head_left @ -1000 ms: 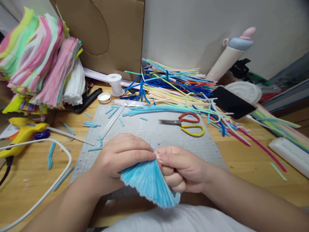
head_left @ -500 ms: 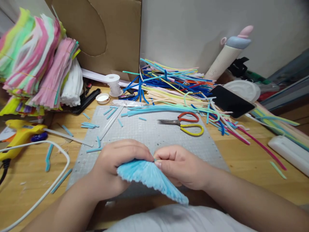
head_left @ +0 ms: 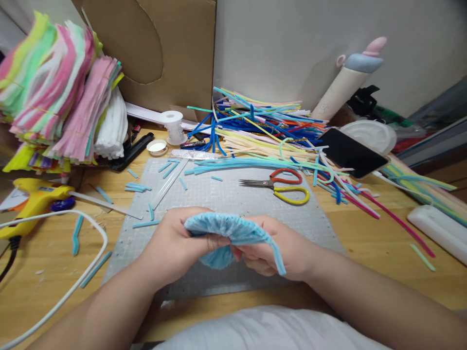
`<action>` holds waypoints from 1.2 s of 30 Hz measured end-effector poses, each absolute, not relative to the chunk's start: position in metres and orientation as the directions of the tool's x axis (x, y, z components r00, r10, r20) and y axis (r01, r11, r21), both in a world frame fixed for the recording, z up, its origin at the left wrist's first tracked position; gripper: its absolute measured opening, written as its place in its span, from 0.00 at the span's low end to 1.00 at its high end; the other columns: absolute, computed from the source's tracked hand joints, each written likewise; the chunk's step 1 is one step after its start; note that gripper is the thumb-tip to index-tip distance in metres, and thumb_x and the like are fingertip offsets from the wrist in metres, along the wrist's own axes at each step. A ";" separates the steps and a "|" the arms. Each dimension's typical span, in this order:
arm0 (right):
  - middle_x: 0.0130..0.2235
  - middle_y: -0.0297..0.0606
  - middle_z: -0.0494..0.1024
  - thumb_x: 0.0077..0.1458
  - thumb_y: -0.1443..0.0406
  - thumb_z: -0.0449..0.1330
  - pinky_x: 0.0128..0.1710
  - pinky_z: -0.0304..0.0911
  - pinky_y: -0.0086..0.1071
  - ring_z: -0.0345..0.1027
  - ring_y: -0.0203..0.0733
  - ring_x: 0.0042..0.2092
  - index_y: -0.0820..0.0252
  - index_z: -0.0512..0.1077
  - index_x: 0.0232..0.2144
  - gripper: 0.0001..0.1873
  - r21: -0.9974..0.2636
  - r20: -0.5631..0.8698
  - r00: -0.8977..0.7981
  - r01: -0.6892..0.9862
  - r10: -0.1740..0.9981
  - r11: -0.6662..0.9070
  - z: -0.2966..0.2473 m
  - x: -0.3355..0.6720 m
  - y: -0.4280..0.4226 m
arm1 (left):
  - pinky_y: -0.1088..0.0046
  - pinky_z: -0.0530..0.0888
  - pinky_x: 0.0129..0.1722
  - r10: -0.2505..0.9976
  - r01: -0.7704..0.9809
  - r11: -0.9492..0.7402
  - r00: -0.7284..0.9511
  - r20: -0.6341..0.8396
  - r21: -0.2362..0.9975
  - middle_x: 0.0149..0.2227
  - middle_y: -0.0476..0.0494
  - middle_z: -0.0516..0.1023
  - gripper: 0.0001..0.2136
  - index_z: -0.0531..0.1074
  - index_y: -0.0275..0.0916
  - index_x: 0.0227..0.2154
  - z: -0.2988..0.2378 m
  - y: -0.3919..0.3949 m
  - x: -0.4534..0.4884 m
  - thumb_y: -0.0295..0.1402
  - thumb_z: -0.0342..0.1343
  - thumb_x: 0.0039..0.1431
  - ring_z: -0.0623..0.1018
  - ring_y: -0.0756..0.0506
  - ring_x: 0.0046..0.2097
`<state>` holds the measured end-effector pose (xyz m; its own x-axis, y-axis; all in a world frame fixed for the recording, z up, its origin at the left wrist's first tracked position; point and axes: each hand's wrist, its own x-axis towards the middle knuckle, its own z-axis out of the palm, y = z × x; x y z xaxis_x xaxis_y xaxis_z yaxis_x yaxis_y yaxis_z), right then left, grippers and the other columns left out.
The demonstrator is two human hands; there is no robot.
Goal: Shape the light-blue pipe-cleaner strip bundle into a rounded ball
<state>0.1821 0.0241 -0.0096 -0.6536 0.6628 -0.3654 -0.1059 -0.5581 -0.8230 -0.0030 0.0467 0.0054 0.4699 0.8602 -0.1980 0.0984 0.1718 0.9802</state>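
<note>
A light-blue fan of pipe cleaners [head_left: 222,226] is held up between both hands, over the near part of the grey cutting mat [head_left: 215,199]. My left hand [head_left: 175,240] is closed on its left side, the thumb pressing near the gathered centre. From the right, my right hand [head_left: 270,250] pinches the same piece close to that centre, its fingers partly hidden below. One strip end hangs down over the right hand. Beyond the hands lie scissors [head_left: 273,184] with one red and one yellow handle, blades pointing left.
Loose blue pipe cleaners [head_left: 233,166] lie across the mat's far edge, before a mixed heap [head_left: 255,121]. At left are a yellow glue gun [head_left: 40,197], its white cable [head_left: 98,228] and pipe-cleaner bundles [head_left: 54,87]. A phone [head_left: 352,153] lies at right.
The blue fan has been turned over and raised, its ruffled edge now arching upward instead of hanging down to the right. My left thumb has come over the front; both hands still grip it.
</note>
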 end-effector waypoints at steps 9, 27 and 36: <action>0.15 0.22 0.53 0.53 0.58 0.56 0.14 0.40 0.24 0.42 0.26 0.15 0.59 0.65 0.24 0.12 -0.919 -0.277 -0.596 -0.064 0.753 -0.389 -0.010 0.181 0.026 | 0.71 0.75 0.32 0.758 -0.147 0.529 0.526 -0.387 0.836 0.29 0.46 0.80 0.11 0.77 0.35 0.31 -0.012 0.048 -0.002 0.33 0.67 0.43 0.78 0.47 0.29; 0.22 0.29 0.61 0.62 0.65 0.48 0.26 0.53 0.26 0.57 0.31 0.25 0.58 0.58 0.21 0.16 -0.870 0.104 -0.481 0.380 0.870 0.315 -0.023 0.184 0.025 | 0.71 0.74 0.30 0.682 -0.168 0.659 0.545 -0.488 0.733 0.28 0.42 0.81 0.10 0.79 0.33 0.31 -0.005 0.050 -0.005 0.34 0.64 0.46 0.78 0.45 0.28; 0.20 0.28 0.56 0.59 0.69 0.48 0.25 0.48 0.27 0.52 0.30 0.23 0.58 0.53 0.19 0.16 -0.784 0.194 -0.481 0.447 0.855 0.430 -0.027 0.178 0.019 | 0.68 0.75 0.38 0.744 -0.093 0.569 0.482 -0.463 0.817 0.35 0.44 0.82 0.14 0.78 0.36 0.34 -0.018 0.046 0.000 0.33 0.69 0.41 0.79 0.44 0.35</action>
